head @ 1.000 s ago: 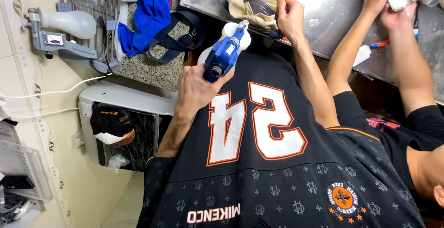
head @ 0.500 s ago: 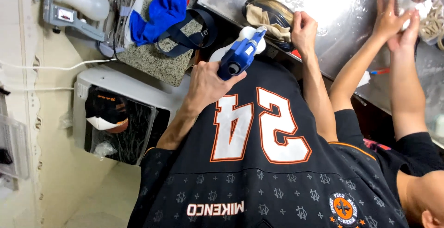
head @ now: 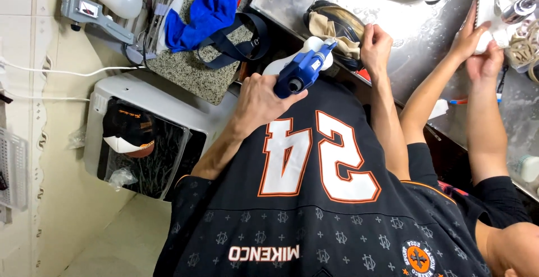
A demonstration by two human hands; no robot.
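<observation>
Fingers, left: left hand (head: 261,100) is clamped round the blue trigger head of a spray bottle (head: 303,69), thumb on top, held off the bench.
Fingers, right: right hand (head: 375,44) sits curled at the steel sink (head: 404,13) rim, touching a beige cloth (head: 331,30). Can't tell if it's actually gripping it.
Where the bottle is: right in the left fingers, sticking out toward 1 o'clock, white body at the far end. The right hand is near it at about 2 o'clock.
How it'll handle: hard plastic, probably lightish and sloshy, maybe slick if wet. The neck under the trigger looks like the best hold.
Around: blue cloth (head: 210,7) on the granite bench (head: 191,72) at 10 o'clock; a co-worker's hands (head: 477,46) rubbing something white at 3 o'clock.
</observation>
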